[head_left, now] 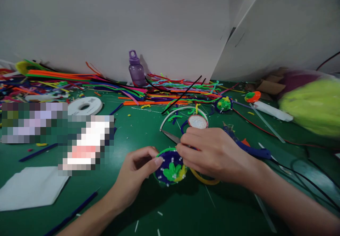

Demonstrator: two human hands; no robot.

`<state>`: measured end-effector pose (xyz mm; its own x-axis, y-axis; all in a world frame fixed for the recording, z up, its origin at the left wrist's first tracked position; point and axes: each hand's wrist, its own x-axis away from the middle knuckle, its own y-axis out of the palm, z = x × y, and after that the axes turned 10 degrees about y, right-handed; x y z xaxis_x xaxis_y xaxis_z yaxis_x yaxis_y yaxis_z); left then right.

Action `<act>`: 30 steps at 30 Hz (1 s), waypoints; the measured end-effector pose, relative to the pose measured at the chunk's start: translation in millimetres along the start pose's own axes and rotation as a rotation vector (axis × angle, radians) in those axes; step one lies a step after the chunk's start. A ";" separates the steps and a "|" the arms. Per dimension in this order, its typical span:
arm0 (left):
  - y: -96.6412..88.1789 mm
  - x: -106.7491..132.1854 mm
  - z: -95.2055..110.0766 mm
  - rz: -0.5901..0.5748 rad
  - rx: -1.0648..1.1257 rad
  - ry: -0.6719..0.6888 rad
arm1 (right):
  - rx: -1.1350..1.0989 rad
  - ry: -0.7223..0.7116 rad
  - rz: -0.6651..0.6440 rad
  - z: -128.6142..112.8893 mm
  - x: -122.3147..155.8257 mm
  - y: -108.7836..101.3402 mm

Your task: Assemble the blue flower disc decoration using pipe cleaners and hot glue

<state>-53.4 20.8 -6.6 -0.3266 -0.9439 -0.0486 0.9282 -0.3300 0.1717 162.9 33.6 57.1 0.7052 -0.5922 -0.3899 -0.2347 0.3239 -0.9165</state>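
A small round craft piece (170, 167) lies on the green table (186, 207): dark blue, ringed in green, with a green and yellow flower and white beads. My left hand (139, 170) holds its left edge, fingers curled round the rim. My right hand (216, 154) is closed in a pinch at its upper right edge, and what the fingertips hold is too small to name. A yellow ring (204, 180) shows under my right hand. Scissors (170, 136) lie just behind it.
Heaps of coloured pipe cleaners (106, 87) fill the back of the table, around a purple bottle (136, 68). A white tape roll (85, 105), a white round pad (198, 122), a second flower piece (224, 104), a blue glue gun (249, 149), a white cloth (29, 186) and yellow fluff (313, 105) lie about.
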 end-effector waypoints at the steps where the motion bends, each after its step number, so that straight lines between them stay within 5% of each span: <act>1: 0.1 -0.1 0.1 0.003 0.001 -0.003 | -0.004 0.011 0.006 0.5 -0.1 -0.3; 7: 1.3 -1.0 1.1 0.009 0.030 -0.017 | 0.028 0.122 0.057 10.9 1.3 -1.4; 12: 1.2 -1.9 1.1 0.046 0.003 -0.030 | -0.126 0.248 -0.050 14.5 2.0 -3.6; 22: 1.7 -2.5 1.3 0.031 0.019 -0.018 | -0.223 0.130 -0.166 3.3 1.6 -4.6; 30: 3.5 -1.4 3.0 0.019 0.060 -0.033 | -0.085 0.071 -0.057 -1.9 -1.0 -1.6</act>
<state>-50.2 21.0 -3.0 -0.3153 -0.9489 -0.0119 0.9224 -0.3094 0.2313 161.2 32.2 58.8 0.6704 -0.6599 -0.3392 -0.2536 0.2258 -0.9406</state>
